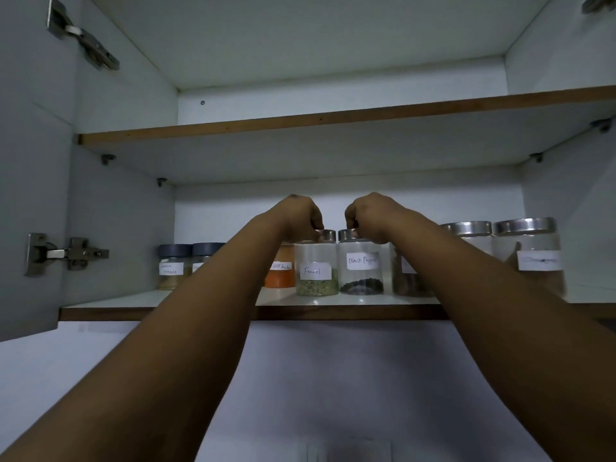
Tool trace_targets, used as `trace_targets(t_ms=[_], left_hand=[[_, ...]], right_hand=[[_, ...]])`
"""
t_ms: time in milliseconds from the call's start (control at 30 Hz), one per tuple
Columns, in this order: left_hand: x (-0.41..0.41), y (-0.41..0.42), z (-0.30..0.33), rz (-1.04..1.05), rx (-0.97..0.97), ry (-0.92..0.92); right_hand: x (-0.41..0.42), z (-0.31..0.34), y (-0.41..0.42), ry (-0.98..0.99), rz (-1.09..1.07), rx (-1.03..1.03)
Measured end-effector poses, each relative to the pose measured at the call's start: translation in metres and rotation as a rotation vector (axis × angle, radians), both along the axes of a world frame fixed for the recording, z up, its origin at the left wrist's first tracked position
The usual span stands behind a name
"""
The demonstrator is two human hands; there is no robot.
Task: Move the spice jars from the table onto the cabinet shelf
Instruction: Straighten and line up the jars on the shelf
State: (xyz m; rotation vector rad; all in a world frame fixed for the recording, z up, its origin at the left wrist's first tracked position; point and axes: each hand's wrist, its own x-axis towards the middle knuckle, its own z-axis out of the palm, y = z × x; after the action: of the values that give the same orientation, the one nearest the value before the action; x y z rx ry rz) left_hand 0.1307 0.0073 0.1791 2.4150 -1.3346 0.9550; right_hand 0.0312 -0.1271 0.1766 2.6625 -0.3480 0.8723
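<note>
White cabinet shelf with brown front edge (333, 311): a bare strip runs in front of the jar row, with open floor at 9 o'clock left of the dark-lidded jar of tan powder (172, 266). The upper shelf (300, 126) leaves headroom above the lids. Clear steel-lidded jar labelled Fennel (315, 266) and clear steel-lidded jar labelled Black Pepper (361, 265) stand upright, just beside each other (touching? cannot tell). Left hand (300, 219) curls its fingers down onto the Fennel lid; right hand (368, 216) likewise on the Black Pepper lid. Both forearms reach up, converging. Orange-powder jar (281, 271) at 9 o'clock, two big steel-lidded jars (500, 241) at 3 o'clock.
</note>
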Motion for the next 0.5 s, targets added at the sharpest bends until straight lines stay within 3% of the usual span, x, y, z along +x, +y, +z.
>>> trace_targets(t_ms=[500], left_hand=[[0.078, -0.045, -0.001, 0.012, -0.032, 0.108]], right_hand=[[0.072, 0.001, -0.020, 0.022, -0.122, 0.029]])
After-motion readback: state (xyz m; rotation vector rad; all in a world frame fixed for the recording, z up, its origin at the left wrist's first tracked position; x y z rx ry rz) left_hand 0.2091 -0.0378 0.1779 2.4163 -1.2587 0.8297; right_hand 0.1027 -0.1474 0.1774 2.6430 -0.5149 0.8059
